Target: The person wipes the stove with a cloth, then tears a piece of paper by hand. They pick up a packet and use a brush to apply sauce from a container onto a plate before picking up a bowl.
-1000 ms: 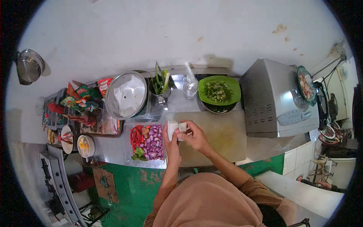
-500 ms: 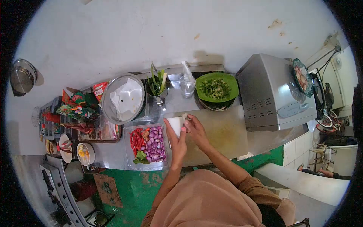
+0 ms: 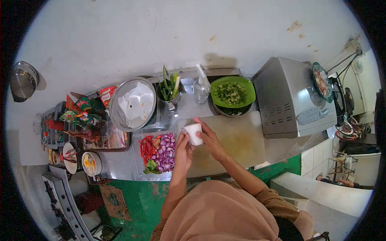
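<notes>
Left of the cutting board (image 3: pixel 237 146) sits a clear tray (image 3: pixel 140 170) of shallots (image 3: pixel 165 154) and chillies (image 3: pixel 147 148); behind that board, a green bowl (image 3: pixel 251 96). A white block (image 3: pixel 195 135), smooth and rounded-edged, is over the board's left part, gripped between the left hand's (image 3: pixel 183 152) curled fingers and the right hand's (image 3: pixel 210 141) thumb and fingers.

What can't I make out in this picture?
All in the head view:
- Parts of the white block: covered by the left hand and right hand.
- Most of the lower bowl's inside: hidden by the green bowl above.
- Small lettering on the green packet: too small.
</notes>
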The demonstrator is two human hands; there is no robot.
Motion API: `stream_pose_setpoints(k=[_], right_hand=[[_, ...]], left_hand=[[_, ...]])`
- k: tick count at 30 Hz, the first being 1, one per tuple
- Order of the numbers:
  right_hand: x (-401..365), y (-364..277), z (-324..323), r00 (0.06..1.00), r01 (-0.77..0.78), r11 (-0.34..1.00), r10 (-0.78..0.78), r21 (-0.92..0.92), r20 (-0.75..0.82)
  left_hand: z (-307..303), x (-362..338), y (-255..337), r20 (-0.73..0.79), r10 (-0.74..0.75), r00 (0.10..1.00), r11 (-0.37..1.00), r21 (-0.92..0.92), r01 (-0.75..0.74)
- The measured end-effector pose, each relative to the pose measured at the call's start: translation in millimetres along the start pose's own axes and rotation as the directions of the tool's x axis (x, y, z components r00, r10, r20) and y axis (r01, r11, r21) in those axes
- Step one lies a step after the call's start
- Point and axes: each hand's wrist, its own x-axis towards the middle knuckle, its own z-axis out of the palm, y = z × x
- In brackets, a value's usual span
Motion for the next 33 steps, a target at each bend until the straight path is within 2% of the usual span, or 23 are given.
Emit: stream_pose_setpoints(k=[1, 2, 3, 4, 6, 7, 10, 12, 13, 15, 16, 18, 19, 20, 21, 22, 23, 24, 28, 31, 33], right_hand=[[0.5, 2.0, -2.2, 1.000, 0.001, 1.000, -0.001, -0.001, 0.002], [0.0, 5.8, -7.7, 0.993, 0.103, 0.951, -0.116, -0.292, -0.030], [-1.3, 3.6, -10.6, 0.972, 0.181, 0.809, -0.235, -0.559, -0.026], [-2.7, -0.3, -14.9, 0.971, 0.181, 0.808, -0.237, -0.561, -0.027], [-5.9, -11.2, -21.0, 0.996, 0.074, 0.875, -0.089, -0.478, -0.008], [-7.5, -14.1, -21.9, 0.996, 0.074, 0.875, -0.089, -0.478, -0.009], [-12.9, -19.2, -21.0, 1.000, 0.024, 0.869, -0.018, -0.494, 0.016], [-19.5, -17.5, -12.5, 0.972, 0.186, 0.765, -0.236, -0.617, 0.000], [-22.2, -18.5, -8.6, 0.971, 0.186, 0.765, -0.237, -0.616, -0.001], [-27.8, -22.9, -2.6, 0.940, 0.311, 0.683, -0.326, -0.661, 0.105], [-30.2, -27.4, -2.1, 0.939, 0.311, 0.684, -0.327, -0.660, 0.104], [-34.1, -35.8, -5.0, 1.000, -0.012, 0.789, -0.008, -0.614, -0.030], [-33.9, -35.9, -9.3, 1.000, -0.012, 0.791, -0.008, -0.612, -0.030], [-33.0, -35.1, -14.7, 0.995, 0.019, 0.917, -0.055, -0.398, -0.081], [-32.0, -37.3, -15.9, 0.986, 0.064, 0.985, -0.088, -0.162, -0.141], [-32.1, -40.2, -15.4, 0.986, 0.065, 0.985, -0.088, -0.162, -0.142], [-33.3, -44.5, -13.8, 0.985, 0.015, 0.995, 0.002, 0.096, -0.175], [-33.9, -47.8, -12.2, 0.978, -0.028, 0.937, 0.097, 0.348, -0.182], [-31.4, -20.8, -11.7, 0.967, -0.094, 0.934, 0.167, 0.345, -0.190], [-31.8, -8.3, -6.8, 0.948, -0.121, 0.959, 0.188, 0.256, -0.258], [-31.8, -5.9, -1.4, 0.949, -0.105, 0.960, 0.175, 0.260, -0.262]], left_hand=[[-1.4, 0.2, -0.3, 0.000, 0.002, 1.000, 1.000, -0.001, -0.002], [-2.9, 0.1, -1.3, -0.015, 0.024, 1.000, 0.999, -0.045, -0.024], [-4.0, 0.4, -2.4, -0.030, 0.044, 0.999, 0.995, -0.089, -0.047], [-6.7, 1.4, -2.7, -0.029, 0.044, 0.999, 0.995, -0.090, -0.047], [-12.9, 2.0, -1.7, -0.053, 0.020, 0.998, 1.000, -0.009, -0.020], [-12.7, 1.8, -2.0, -0.052, 0.019, 0.998, 1.000, -0.009, -0.020], [-5.7, 1.8, -2.6, -0.017, 0.063, 0.998, 0.992, -0.108, -0.065], [2.2, 1.0, -0.6, 0.097, 0.133, 0.986, 0.976, -0.185, -0.114], [3.3, -0.6, 0.1, 0.098, 0.133, 0.986, 0.976, -0.184, -0.113], [4.4, -3.2, 0.3, 0.132, 0.110, 0.985, 0.956, -0.284, -0.069], [4.8, -2.7, 0.1, 0.134, 0.109, 0.985, 0.957, -0.282, -0.068], [4.4, -0.3, -0.6, 0.148, 0.088, 0.985, 0.880, -0.475, -0.008], [3.8, 0.2, -1.6, 0.148, 0.088, 0.985, 0.881, -0.473, -0.008], [3.4, 0.7, -3.4, 0.105, 0.087, 0.991, 0.866, -0.500, -0.023], [2.8, 1.0, -5.1, 0.062, 0.083, 0.995, 0.849, -0.527, -0.038], [2.2, 1.2, -6.4, 0.062, 0.082, 0.995, 0.849, -0.526, -0.037], [1.7, 1.1, -7.8, 0.041, 0.083, 0.996, 0.844, -0.534, -0.049], [1.2, 1.5, -9.8, 0.020, 0.084, 0.996, 0.839, -0.541, -0.060], [-4.5, 4.6, -23.2, 0.065, 0.134, 0.989, 0.868, -0.490, -0.085], [4.6, 1.2, -26.7, 0.012, 0.165, 0.986, 0.877, -0.459, -0.141], [11.6, -4.5, -24.6, 0.081, 0.210, 0.974, 0.908, -0.385, -0.164]])
